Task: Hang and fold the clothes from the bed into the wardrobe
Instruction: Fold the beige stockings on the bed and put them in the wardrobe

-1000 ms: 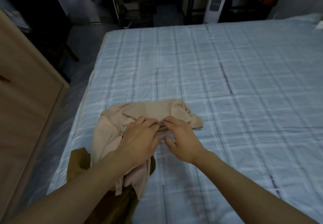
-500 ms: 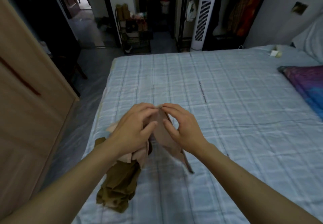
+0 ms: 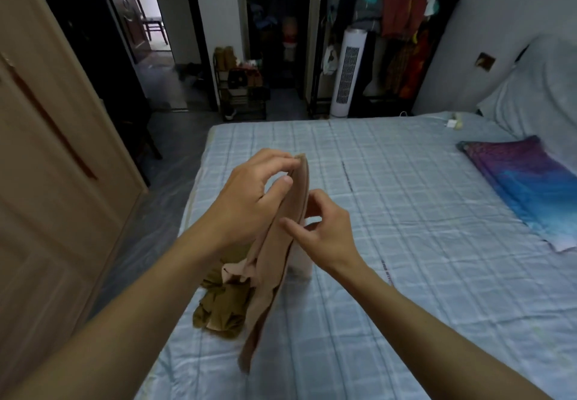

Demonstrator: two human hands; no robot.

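Lifted off the bed (image 3: pixel 406 243) now, the garment (image 3: pixel 274 256) hangs pinched by left hand (image 3: pixel 249 199) above, right hand (image 3: pixel 324 231) below; folding can start.

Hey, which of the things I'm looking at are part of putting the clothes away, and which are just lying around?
For the job:
beige garment, held up
olive-brown garment, heaped on the bed
wooden wardrobe at left

Just lying about:
white tower fan
shoe rack
purple-blue cloth on the bed's right side
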